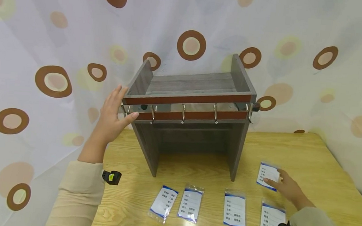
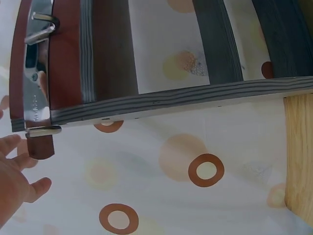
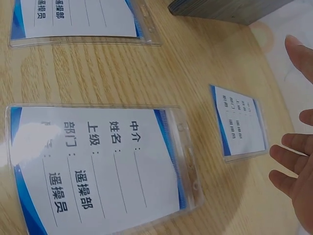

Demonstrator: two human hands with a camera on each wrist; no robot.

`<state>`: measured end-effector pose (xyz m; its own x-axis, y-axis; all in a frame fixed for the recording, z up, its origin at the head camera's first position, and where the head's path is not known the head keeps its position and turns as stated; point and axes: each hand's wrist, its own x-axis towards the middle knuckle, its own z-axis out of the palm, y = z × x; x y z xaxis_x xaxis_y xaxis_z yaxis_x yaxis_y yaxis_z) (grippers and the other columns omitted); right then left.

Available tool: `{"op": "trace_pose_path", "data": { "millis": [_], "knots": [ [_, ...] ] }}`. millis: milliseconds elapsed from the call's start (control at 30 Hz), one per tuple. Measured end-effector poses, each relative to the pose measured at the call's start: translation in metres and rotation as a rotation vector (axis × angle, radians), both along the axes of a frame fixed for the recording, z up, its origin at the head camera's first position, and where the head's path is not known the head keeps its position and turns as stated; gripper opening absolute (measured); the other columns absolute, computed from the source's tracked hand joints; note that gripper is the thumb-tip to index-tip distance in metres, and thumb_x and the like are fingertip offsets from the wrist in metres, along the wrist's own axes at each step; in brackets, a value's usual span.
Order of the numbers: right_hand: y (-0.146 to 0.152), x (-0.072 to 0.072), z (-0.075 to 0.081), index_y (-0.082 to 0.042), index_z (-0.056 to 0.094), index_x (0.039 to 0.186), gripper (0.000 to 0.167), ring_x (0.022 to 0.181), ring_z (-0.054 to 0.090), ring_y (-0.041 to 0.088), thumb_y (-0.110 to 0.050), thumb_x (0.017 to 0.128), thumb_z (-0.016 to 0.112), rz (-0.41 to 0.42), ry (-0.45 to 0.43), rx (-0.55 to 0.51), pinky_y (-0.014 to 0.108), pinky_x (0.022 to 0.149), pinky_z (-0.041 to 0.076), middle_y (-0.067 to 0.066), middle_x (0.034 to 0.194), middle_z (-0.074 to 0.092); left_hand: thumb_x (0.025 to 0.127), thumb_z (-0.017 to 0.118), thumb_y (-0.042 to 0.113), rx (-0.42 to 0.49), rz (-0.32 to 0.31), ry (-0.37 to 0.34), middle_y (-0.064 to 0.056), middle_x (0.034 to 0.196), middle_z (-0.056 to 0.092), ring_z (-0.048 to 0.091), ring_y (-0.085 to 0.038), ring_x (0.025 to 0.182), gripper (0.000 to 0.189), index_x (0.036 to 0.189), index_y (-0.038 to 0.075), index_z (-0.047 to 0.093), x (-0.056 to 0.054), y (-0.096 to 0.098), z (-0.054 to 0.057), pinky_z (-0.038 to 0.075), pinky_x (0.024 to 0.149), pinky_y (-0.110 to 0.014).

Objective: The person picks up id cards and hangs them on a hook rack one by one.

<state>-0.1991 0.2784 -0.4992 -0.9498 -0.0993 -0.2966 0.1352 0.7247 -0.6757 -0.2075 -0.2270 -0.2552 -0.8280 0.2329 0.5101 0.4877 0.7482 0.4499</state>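
Note:
A grey wooden shelf (image 1: pixel 185 95) stands on the table, with a metal hook rail (image 1: pixel 200 107) across its front. At the rail's left end is my left hand (image 1: pixel 112 116), thumb in front and fingers spread; in the left wrist view the hand (image 2: pixel 14 181) is beside the end hook (image 2: pixel 43 131). Whether it touches the shelf I cannot tell. My right hand (image 1: pixel 287 187) hovers with parted fingers over the far right badge card (image 1: pixel 268 176), a white card with blue edges in a clear sleeve. The right wrist view shows a gap between that card (image 3: pixel 239 122) and the fingers (image 3: pixel 288 159).
Several more sleeved badge cards lie on the wooden table (image 1: pixel 123 193): a tilted one (image 1: pixel 163 202), its neighbour (image 1: pixel 190 204), one near the middle (image 1: pixel 235 209), and one by the right wrist (image 1: pixel 271 221). Behind hangs a dotted curtain (image 1: pixel 162 19).

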Motion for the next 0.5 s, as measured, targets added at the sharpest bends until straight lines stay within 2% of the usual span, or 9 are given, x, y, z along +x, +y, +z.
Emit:
{"op": "trace_pose_path", "data": {
  "millis": [200,500],
  "knots": [
    [0.0,-0.004,-0.013,0.013,-0.002,0.131,0.103,0.111,0.015,0.057,-0.061,0.077,0.045,-0.038,-0.061,0.007,0.065,0.084,0.021,0.043,0.126,0.01,0.081,0.051,0.044,0.036,-0.006,-0.055,-0.003,0.143,0.009,0.003,-0.025,0.129,0.071,0.139,0.016,0.019,-0.006,-0.001,-0.001,0.004,0.095,-0.059],
    [-0.005,-0.005,-0.019,0.019,0.002,0.128,0.105,0.111,0.014,0.057,-0.062,0.076,0.045,-0.056,-0.021,0.027,0.063,0.087,0.019,0.044,0.125,0.009,0.083,0.049,0.037,0.119,-0.036,-0.108,-0.004,0.143,0.011,0.008,-0.024,0.128,0.067,0.138,0.014,0.02,-0.011,-0.002,0.0,0.01,0.097,-0.055]
  ]
}}
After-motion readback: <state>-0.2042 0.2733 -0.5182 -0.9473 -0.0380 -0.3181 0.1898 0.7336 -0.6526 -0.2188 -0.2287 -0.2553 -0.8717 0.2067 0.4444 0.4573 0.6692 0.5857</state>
